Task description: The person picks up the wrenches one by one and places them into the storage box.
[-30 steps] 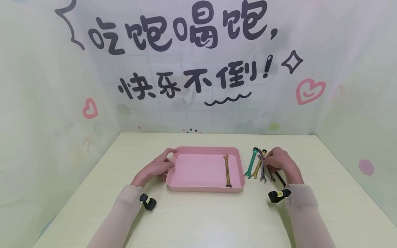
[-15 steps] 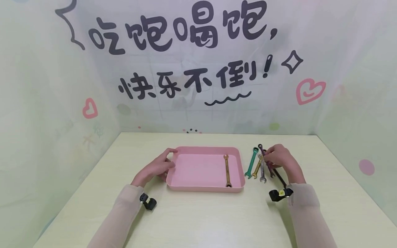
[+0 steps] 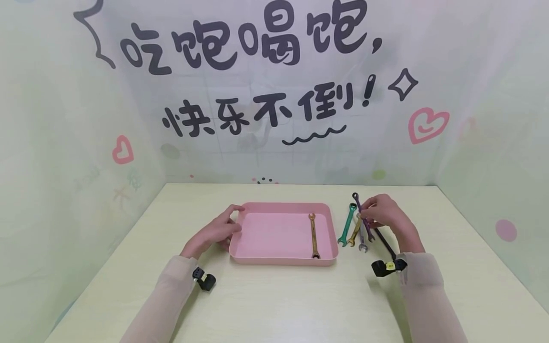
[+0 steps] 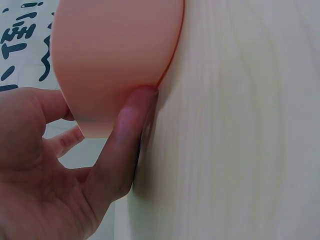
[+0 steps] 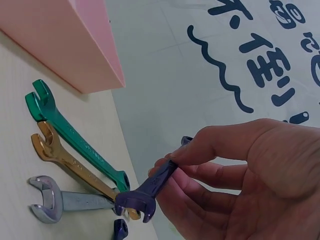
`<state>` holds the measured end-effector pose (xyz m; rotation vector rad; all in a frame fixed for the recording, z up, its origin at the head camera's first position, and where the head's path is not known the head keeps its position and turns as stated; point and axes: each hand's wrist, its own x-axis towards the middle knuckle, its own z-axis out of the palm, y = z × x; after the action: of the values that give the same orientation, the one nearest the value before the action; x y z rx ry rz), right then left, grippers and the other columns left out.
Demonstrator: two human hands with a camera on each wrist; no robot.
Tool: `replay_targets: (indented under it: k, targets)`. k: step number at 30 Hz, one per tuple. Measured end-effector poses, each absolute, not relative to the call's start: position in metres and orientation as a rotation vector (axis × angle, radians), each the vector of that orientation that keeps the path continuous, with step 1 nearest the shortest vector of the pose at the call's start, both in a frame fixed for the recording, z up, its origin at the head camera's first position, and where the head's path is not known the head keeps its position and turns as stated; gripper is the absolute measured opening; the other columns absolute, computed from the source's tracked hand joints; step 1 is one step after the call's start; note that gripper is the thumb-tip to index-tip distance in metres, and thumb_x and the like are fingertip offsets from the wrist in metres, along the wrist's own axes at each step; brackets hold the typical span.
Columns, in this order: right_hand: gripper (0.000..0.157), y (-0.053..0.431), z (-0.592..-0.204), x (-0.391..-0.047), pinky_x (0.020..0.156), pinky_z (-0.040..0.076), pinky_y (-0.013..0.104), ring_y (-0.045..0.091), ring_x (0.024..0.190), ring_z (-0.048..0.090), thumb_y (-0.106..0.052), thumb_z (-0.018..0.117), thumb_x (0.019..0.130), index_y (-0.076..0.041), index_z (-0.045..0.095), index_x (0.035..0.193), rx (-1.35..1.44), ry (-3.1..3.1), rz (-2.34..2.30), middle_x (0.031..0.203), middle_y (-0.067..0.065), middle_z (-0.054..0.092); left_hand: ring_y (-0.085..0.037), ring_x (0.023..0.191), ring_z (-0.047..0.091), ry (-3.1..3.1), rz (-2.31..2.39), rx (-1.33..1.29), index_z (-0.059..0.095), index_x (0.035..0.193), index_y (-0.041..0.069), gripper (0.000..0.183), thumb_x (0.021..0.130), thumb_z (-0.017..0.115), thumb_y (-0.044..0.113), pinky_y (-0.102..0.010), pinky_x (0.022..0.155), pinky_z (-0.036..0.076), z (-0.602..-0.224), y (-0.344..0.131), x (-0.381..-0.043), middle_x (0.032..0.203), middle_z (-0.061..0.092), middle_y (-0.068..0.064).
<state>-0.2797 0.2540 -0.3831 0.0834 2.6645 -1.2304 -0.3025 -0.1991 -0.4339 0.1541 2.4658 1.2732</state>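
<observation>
My right hand (image 3: 383, 209) pinches a purple combination wrench (image 3: 363, 214) between thumb and fingers, tilted over the other wrenches. In the right wrist view the purple wrench's open end points down over a gold wrench (image 5: 75, 167) and a silver wrench (image 5: 82, 201), with a green wrench (image 5: 82, 137) beside them. A dark wrench (image 3: 385, 243) lies partly under the right hand. At the left, my left hand (image 3: 216, 231) grips the end of a pink tray (image 3: 274, 261), its thumb on the outer wall in the left wrist view. One bronze-coloured wrench (image 3: 314, 236) lies inside the tray.
Everything stands on a pale wooden table (image 3: 283, 305). Behind it hangs a white printed curtain (image 3: 266, 162) with dark lettering, and similar curtains enclose both sides. The green wrench lies close to the tray's right wall.
The right hand has drawn the purple wrench out of the bunch, up and slightly left, so more of it shows. The left hand and tray have stayed put.
</observation>
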Motion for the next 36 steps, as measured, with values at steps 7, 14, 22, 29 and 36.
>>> replay_targets:
  k: [7,14,22,29,36]
  targets:
    - [0.035,0.251,-0.377,-0.279,0.079,0.065,0.039,0.016,0.079,0.069,-0.009,0.062,0.096,0.013,0.062,0.123,0.017,2.676,-1.237,0.108,0.024,0.071,-0.021,0.071,0.063,2.462,1.278,0.176,0.031,0.157,0.024,0.06,0.101,0.051,0.015,-0.032,0.054,0.059,-0.434,-0.2,-0.303,0.117,0.056,-0.021]
    - [0.034,0.249,-0.374,-0.279,0.076,0.065,0.036,0.014,0.078,0.069,-0.009,0.061,0.096,0.013,0.062,0.122,-0.033,2.697,-1.238,0.108,0.024,0.07,-0.022,0.073,0.063,2.457,1.281,0.16,0.031,0.157,0.025,0.06,0.102,0.051,0.015,-0.033,0.056,0.06,-0.433,-0.199,-0.303,0.118,0.056,-0.021]
    - [0.033,0.246,-0.37,-0.279,0.076,0.065,0.036,0.016,0.078,0.07,-0.009,0.061,0.097,0.013,0.062,0.122,-0.048,2.702,-1.24,0.106,0.022,0.07,-0.022,0.074,0.064,2.456,1.279,0.151,0.032,0.158,0.026,0.06,0.102,0.051,0.015,-0.033,0.057,0.059,-0.433,-0.199,-0.303,0.12,0.056,-0.022]
    - [0.033,0.244,-0.369,-0.278,0.075,0.065,0.037,0.018,0.08,0.071,-0.008,0.062,0.097,0.013,0.062,0.122,-0.067,2.707,-1.233,0.105,0.022,0.07,-0.022,0.074,0.064,2.452,1.271,0.158,0.033,0.158,0.026,0.059,0.103,0.051,0.016,-0.032,0.057,0.058,-0.432,-0.199,-0.303,0.122,0.056,-0.022]
    - [0.033,0.242,-0.37,-0.279,0.078,0.065,0.041,0.018,0.079,0.072,-0.008,0.061,0.095,0.013,0.062,0.121,-0.077,2.705,-1.249,0.102,0.021,0.071,-0.02,0.072,0.062,2.444,1.273,0.194,0.038,0.156,0.021,0.055,0.103,0.051,0.015,-0.03,0.057,0.056,-0.432,-0.199,-0.302,0.118,0.055,-0.021]
